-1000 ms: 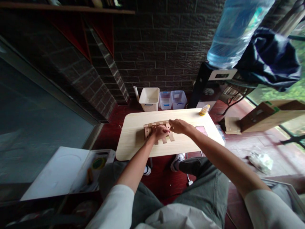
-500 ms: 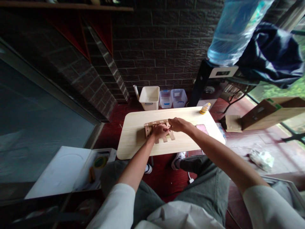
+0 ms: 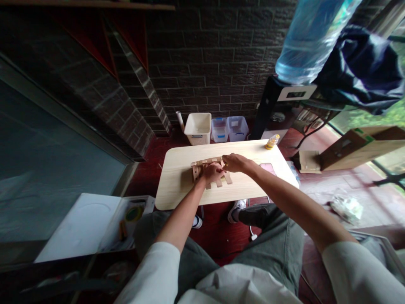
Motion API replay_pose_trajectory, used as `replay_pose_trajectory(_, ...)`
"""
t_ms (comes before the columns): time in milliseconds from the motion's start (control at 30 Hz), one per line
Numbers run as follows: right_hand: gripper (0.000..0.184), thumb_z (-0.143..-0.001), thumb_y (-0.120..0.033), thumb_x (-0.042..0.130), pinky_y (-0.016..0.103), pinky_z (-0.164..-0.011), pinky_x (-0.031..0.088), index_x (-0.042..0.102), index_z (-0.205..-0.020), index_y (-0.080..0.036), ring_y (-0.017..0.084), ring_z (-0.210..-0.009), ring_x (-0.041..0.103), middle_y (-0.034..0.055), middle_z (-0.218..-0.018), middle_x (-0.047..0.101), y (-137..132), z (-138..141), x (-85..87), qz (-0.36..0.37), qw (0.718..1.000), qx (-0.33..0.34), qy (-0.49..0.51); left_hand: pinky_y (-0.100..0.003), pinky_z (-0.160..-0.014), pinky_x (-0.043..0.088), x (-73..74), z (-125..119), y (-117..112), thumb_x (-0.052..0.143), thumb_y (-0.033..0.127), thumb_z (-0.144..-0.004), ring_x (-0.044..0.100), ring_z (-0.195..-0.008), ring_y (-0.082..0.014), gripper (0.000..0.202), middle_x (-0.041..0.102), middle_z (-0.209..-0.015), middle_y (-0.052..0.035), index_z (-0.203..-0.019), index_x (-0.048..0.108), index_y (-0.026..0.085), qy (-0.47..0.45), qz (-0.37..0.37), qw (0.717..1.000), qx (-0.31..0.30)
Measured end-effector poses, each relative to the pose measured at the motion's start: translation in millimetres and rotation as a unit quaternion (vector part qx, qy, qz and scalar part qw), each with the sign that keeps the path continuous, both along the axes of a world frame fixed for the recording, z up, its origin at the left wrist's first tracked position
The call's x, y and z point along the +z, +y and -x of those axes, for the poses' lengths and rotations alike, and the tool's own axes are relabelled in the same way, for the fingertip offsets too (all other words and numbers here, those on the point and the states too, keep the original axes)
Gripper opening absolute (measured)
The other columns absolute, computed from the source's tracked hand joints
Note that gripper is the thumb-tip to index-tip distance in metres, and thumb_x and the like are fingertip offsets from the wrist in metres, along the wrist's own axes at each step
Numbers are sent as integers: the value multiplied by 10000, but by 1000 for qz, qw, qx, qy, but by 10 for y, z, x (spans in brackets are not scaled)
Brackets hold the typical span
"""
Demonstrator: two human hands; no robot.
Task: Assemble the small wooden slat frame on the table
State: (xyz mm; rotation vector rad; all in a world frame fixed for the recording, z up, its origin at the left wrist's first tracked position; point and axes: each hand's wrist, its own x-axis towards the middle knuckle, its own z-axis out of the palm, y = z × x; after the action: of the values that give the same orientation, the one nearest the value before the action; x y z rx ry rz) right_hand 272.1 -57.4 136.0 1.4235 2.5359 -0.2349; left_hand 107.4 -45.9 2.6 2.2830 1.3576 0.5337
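Note:
A small slatted wooden piece [image 3: 196,171], with flat strips sticking out toward me, lies on the pale wooden table [image 3: 175,185]. My left hand [image 3: 212,172] rests over its middle, fingers closed around it and hiding much of the slats. Over the right end, my right hand [image 3: 233,162] is bent down with its fingers pinched together. The two hands meet at their fingertips. Whatever sits in the right fingers is too small to make out.
On the table's right side lie a pink flat item [image 3: 268,169] and a clear bottle with yellow [image 3: 272,142]. Behind stand a cream bin [image 3: 198,126] and two clear plastic boxes [image 3: 238,128]. A water dispenser [image 3: 268,105] is at back right, an open cardboard box [image 3: 351,150] farther right.
The view has shifted very slightly. Both hands stay at the wooden piece, with barely any movement of the right hand.

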Motion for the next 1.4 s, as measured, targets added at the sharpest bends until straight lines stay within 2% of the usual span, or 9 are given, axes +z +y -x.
replay_pose_trajectory(133, 310, -944, -264, 589, 284, -798, 521, 645, -1236, -179, 258, -1035, 715, 146, -1127, 746, -23, -35, 2, -7, 1000, 30, -1, -331, -947, 497, -5, -6, -1, 588, 279, -815, 667, -980, -204, 187, 759, -888, -27, -778, 763, 223, -2, -10, 1000, -11)
replay_pose_trajectory(367, 323, -933, -344, 632, 279, -771, 520, 704, -1114, -87, 274, -981, 724, 198, -1040, 753, 112, 7, -154, -18, 999, 27, -22, -338, -933, 486, -22, -2, 0, 623, 290, -817, 661, -1013, -238, 175, 757, -905, -57, -793, 772, 201, 10, -1, 1000, 5)
replay_pose_trajectory(567, 404, -935, -370, 603, 267, -697, 498, 622, -1236, -100, 274, -969, 719, 186, -1077, 742, 166, 6, -151, 8, 1000, 24, -11, -354, -948, 468, -87, 6, 28, 633, 286, -818, 652, -1042, -256, 172, 754, -944, -73, -780, 770, 188, 6, -11, 1000, 7)
replay_pose_trajectory(667, 363, -950, -344, 567, 255, -661, 471, 598, -1243, -132, 260, -946, 721, 163, -1075, 742, 165, -1, -131, 32, 999, 34, -12, -355, -957, 466, -99, 7, 31, 621, 277, -818, 650, -1034, -246, 181, 758, -939, -70, -790, 779, 194, -6, -12, 1000, -2)
replay_pose_trajectory(800, 309, -961, -295, 547, 249, -679, 453, 595, -1221, -133, 243, -963, 715, 166, -1097, 737, 165, -1, -154, 27, 999, 41, -18, -378, -990, 444, -105, 16, 28, 609, 276, -826, 637, -1069, -240, 196, 770, -984, -47, -849, 798, 232, -18, -14, 1000, -4)
replay_pose_trajectory(1067, 328, -971, -340, 560, 234, -622, 415, 559, -1239, -151, 216, -899, 721, 137, -1058, 748, 110, -32, -179, 36, 999, -8, -23, -449, -1032, 385, -95, 46, 31, 619, 310, -829, 619, -1138, -264, 195, 775, -1057, -7, -876, 808, 307, -16, -1, 1000, -2)
replay_pose_trajectory(1200, 323, -974, -326, 546, 229, -615, 409, 560, -1245, -150, 188, -827, 715, 123, -1030, 757, 122, -30, -166, 59, 998, -28, -16, -424, -1014, 403, -127, 54, 52, 613, 305, -818, 627, -1125, -262, 206, 774, -1052, -6, -880, 810, 304, -27, 0, 1000, -10)
replay_pose_trajectory(1400, 352, -972, -369, 551, 244, -639, 410, 557, -1239, -141, 224, -903, 706, 160, -1097, 734, 91, -28, -230, 20, 999, -20, -23, -402, -996, 416, -186, 42, 75, 603, 300, -813, 636, -1095, -260, 206, 772, -1010, -19, -825, 806, 266, -22, -29, 999, -29)
